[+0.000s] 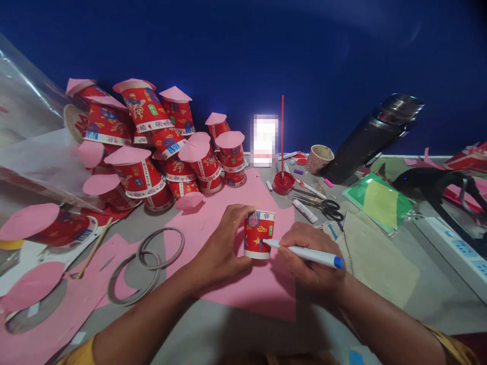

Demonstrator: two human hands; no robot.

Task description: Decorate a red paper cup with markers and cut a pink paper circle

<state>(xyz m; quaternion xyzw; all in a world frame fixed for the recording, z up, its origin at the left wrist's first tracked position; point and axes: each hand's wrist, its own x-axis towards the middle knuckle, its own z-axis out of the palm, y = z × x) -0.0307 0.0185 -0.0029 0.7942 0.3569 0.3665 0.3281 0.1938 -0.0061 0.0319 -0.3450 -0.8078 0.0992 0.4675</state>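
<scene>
A red patterned paper cup [253,237] stands on or just above a sheet of pink paper [247,294]. My left hand [222,238] grips it from the left, thumb near the base and fingers by the rim. In my right hand [310,258] is a white marker [308,253] with a blue end. Its tip meets the front of the cup, where a short blue line shows. Whether the cup's base rests on the paper, I cannot tell.
Several red cups with pink paper cone tops [133,177] are stacked at the left. Grey rings [162,248] lie beside my left forearm. Scissors [331,208], a glue stick [304,210], a red pot [283,185], a black flask [365,137] and a power strip [456,248] sit rightward.
</scene>
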